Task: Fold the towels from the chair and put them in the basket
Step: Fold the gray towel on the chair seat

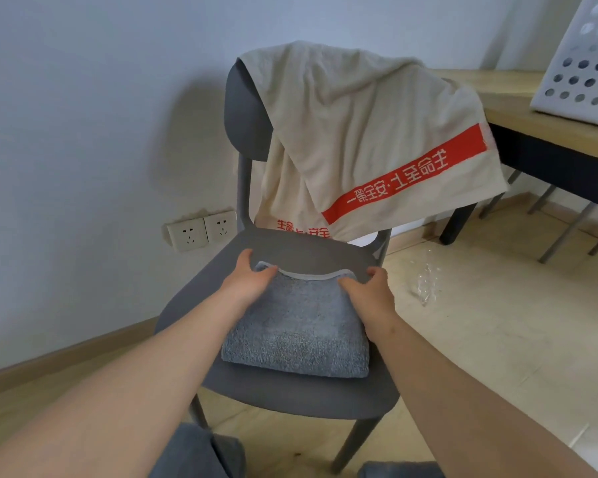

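**Two corners in my grip**

My left hand (252,281) and right hand (370,293) hold the far corners of the folded grey towel (297,336). My fingers (269,271) curl over its edge. It lies on the chair (290,396) seat. A beige towel (359,132) drapes the chair back. Beyond it, the basket (584,63) stands on the counter (532,124).

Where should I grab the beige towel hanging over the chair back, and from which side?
Probably the crest of the beige towel, where it folds over the top of the chair back, coming down from above. The cloth is draped over that ridge and hangs from it, so a straight upward lift should free it without dragging.
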`<state>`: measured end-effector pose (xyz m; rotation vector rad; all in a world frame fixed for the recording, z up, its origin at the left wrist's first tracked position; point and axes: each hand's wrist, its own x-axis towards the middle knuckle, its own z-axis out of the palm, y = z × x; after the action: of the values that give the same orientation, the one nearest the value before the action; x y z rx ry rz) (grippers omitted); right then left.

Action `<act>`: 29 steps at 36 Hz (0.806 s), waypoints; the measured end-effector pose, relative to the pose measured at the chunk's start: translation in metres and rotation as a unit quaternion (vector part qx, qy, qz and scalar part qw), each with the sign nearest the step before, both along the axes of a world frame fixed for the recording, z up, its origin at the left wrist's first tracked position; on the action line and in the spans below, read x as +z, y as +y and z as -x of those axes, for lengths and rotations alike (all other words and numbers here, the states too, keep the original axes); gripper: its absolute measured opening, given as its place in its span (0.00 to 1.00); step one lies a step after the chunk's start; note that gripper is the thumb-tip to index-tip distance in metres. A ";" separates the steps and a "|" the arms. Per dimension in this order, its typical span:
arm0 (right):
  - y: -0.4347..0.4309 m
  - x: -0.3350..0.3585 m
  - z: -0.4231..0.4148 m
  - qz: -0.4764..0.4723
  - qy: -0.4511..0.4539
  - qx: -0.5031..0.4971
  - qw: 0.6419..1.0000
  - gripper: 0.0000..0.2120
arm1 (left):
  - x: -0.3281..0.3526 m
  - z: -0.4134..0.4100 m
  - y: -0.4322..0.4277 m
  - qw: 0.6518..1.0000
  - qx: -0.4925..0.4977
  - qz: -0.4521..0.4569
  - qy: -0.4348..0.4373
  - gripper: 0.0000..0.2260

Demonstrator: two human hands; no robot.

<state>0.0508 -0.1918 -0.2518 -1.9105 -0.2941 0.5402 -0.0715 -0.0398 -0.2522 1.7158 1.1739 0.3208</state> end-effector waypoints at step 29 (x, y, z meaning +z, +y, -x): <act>0.049 -0.023 -0.031 0.196 -0.275 0.030 0.941 0.20 | -0.026 -0.037 0.022 0.969 -0.010 -0.238 0.066 0.20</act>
<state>0.0814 -0.1432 -0.2750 -2.4315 -0.6454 0.0880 -0.0346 -0.0178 -0.2778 2.1909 1.2420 0.5134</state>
